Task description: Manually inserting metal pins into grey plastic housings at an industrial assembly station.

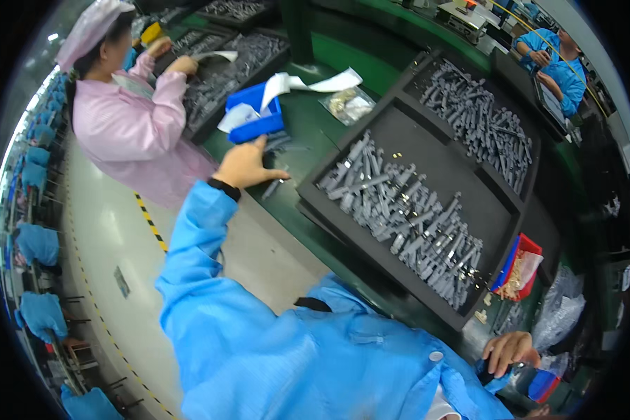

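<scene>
My left hand [243,166] is stretched out over the green bench, thumb and forefinger spread apart. Just beyond its fingertips stands a blue bin [257,126] with white paper strips in and over it. A slim grey part [273,186] lies by the thumb, and a few more lie beside the bin. At the lower right, my right hand [509,352] has its fingers curled; what they hold, if anything, is hidden. Between my hands is a black foam tray [434,162], its compartments holding heaps of slim grey plastic parts [406,217], some with shiny metal pieces.
A red bin [528,269] with small tan pieces stands beside the tray, near clear plastic bags [560,311]. A clear bag of small parts [348,105] lies past the tray. A co-worker in pink [129,126] works at the left, another in blue [556,70] at the far right.
</scene>
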Motion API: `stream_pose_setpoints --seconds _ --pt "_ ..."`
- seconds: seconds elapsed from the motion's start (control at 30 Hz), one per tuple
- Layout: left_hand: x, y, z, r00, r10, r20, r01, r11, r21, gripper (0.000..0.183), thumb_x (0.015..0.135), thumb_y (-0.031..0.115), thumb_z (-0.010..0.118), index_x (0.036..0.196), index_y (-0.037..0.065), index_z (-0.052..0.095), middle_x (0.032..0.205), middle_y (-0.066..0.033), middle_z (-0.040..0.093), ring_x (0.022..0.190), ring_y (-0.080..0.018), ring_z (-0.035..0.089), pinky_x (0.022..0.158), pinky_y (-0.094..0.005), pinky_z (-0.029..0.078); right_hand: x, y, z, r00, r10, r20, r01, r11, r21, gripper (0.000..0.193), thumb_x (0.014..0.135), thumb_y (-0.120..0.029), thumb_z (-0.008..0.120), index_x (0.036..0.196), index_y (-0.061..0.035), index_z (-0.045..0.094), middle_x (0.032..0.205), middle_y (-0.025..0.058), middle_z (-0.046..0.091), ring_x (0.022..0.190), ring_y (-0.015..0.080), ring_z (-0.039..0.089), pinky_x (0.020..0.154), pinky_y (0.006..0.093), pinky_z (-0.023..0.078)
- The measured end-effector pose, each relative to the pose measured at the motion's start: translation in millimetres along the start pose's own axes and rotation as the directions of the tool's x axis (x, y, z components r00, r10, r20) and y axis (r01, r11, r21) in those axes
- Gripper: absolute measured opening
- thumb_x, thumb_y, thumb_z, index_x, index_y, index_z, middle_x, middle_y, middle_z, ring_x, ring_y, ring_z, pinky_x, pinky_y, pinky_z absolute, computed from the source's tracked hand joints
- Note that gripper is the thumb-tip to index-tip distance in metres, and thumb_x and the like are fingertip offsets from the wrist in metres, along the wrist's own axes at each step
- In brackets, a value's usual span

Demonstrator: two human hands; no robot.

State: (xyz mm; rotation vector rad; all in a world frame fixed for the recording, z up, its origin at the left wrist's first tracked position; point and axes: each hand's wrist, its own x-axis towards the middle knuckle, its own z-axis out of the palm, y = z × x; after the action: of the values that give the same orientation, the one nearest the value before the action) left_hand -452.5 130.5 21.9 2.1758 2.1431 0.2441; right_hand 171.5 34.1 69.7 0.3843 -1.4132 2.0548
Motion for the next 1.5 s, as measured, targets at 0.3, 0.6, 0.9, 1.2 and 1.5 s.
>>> stream_pose_setpoints --seconds 0.3,0.6,0.9,1.2,1.5 --pt "-2 7 47 0.977 -0.049 -0.209 0.031 0.996 -0.089 0.038 0.09 0.038 0.059 0.102 0.004 0.048 0.09 -0.0212 0.064 0.078 -0.0422 0.062 0.064 -0.0492 0.049 -14 3 -2 0.999 0.004 -0.049 -0.005 1.0 -0.014 0.059 0.095 -0.044 0.052 0.125 0.0061 0.052 0.091 0.0292 0.068 0.087 0.0413 0.068 0.092 0.0529 0.044" --pt "13 16 58 0.951 0.037 -0.308 -0.003 0.994 0.11 0.027 0.091 0.03 0.058 0.097 0.005 0.05 0.084 -0.0151 0.059 0.074 -0.0349 0.062 0.06 -0.0438 0.05 -14 6 -3 1.0 -0.025 -0.013 0.026 0.999 0.026 0.064 0.093 -0.042 0.054 0.132 0.0087 0.047 0.103 0.0349 0.063 0.101 0.0454 0.062 0.095 0.0549 0.04" --pt "17 29 51 0.915 0.144 -0.377 -0.095 0.985 0.147 0.039 0.085 0.034 0.064 0.1 -0.001 0.053 0.095 -0.0153 0.05 0.089 -0.0326 0.051 0.07 -0.0401 0.047 -22 8 -1 0.998 -0.056 -0.026 0.057 0.997 0.055 0.064 0.092 -0.04 0.056 0.133 0.0081 0.046 0.106 0.0349 0.063 0.103 0.0452 0.062 0.096 0.0547 0.038" --pt "17 30 53 0.902 0.166 -0.399 -0.138 0.985 0.099 0.049 0.081 0.037 0.068 0.104 -0.003 0.052 0.097 -0.0163 0.048 0.092 -0.034 0.048 0.073 -0.0406 0.046 -24 8 -2 0.998 -0.031 -0.052 0.034 0.998 0.059 0.063 0.092 -0.041 0.056 0.133 0.0068 0.047 0.108 0.0331 0.063 0.103 0.0438 0.062 0.096 0.0535 0.039" --pt "21 15 58 0.927 0.148 -0.344 -0.173 0.984 -0.044 0.05 0.083 0.039 0.064 0.108 -0.003 0.053 0.1 -0.0167 0.049 0.093 -0.0353 0.047 0.08 -0.0424 0.043 -21 10 -7 0.999 -0.037 -0.011 0.038 0.997 0.061 0.063 0.093 -0.041 0.055 0.133 0.006 0.047 0.108 0.031 0.064 0.104 0.0412 0.062 0.095 0.0529 0.04"
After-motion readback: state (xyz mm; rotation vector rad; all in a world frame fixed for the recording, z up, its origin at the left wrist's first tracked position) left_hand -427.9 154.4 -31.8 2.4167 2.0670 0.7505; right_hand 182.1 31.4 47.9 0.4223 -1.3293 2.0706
